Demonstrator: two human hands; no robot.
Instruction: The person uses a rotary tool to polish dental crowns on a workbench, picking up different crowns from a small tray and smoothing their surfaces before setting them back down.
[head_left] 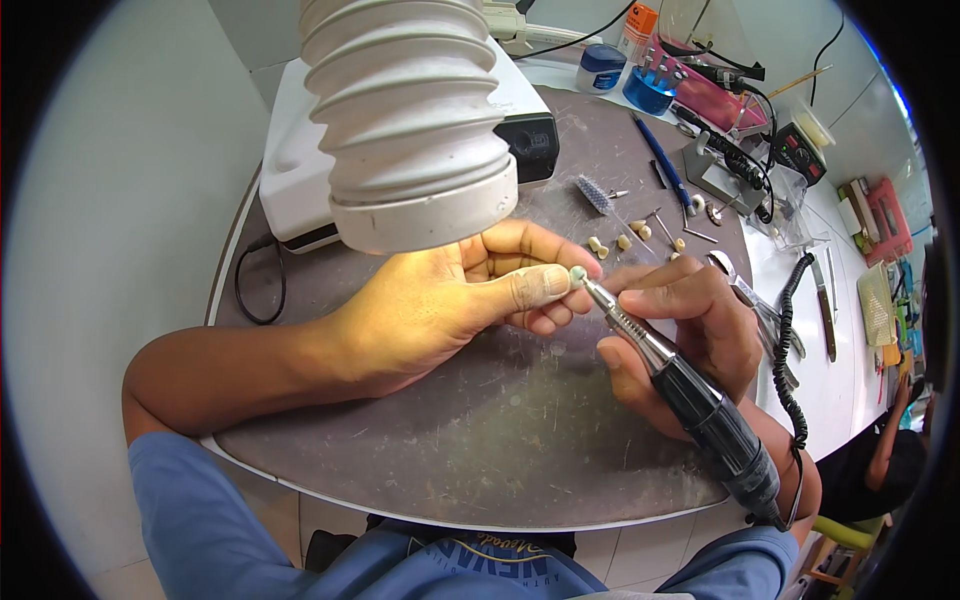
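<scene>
My left hand [430, 310] pinches a small pale, greenish-white tooth-like piece [577, 274] between thumb and index finger; the other fingers curl behind it. My right hand [700, 325] is wrapped like a pen grip around a black and silver rotary handpiece [712, 425]. Its narrow metal nose slants up to the left and meets or nearly meets the piece; I cannot tell if the tip touches. Just beyond the fingers lie several tooth-coloured crowns [624, 242], some small metal bits [664, 222] and a bristle brush [594, 195].
A ribbed white suction hose [405, 120] hangs over my left hand, before a white machine [290, 165]. A coiled black cord [783, 350] runs right of my right hand. Behind are a blue bur holder [650, 95], a jar [601, 70] and a handpiece stand [715, 175]. Another person [890, 455] is at far right.
</scene>
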